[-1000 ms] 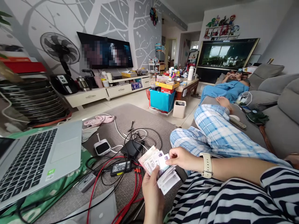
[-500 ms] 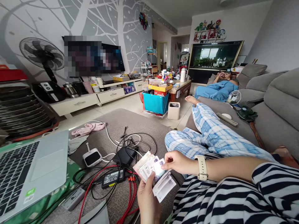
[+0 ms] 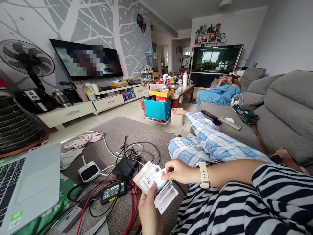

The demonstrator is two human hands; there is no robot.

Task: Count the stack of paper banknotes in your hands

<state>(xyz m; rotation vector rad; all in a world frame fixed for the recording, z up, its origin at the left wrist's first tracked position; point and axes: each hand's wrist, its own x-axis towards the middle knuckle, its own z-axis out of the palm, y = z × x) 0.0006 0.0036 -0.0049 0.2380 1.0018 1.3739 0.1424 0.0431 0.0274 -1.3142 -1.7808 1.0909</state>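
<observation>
A fanned stack of banknotes (image 3: 146, 181) sits in my left hand (image 3: 149, 209), its thumb pressed on the top of the notes. My right hand (image 3: 177, 172) pinches the upper corner of one note between thumb and fingers. Pale notes hang folded down below, toward my lap. A cream watch (image 3: 203, 175) is on my right wrist. Under and beside the notes lie a black power adapter (image 3: 112, 192), red cables (image 3: 133, 209) and tangled black cords.
An open laptop (image 3: 36, 186) rests on green cloth at the left. Near it are a small white device (image 3: 88, 171) and a pink cloth (image 3: 84, 140). My legs in plaid trousers (image 3: 202, 137) stretch forward. Remotes (image 3: 230, 123) lie on the sofa, where another person lies under a blue blanket (image 3: 217, 96).
The view has turned slightly to the right, so things appear further left. My outstretched foot has swung left in front of the bin, uncovering a black remote. Both hands keep their hold on the banknotes.
</observation>
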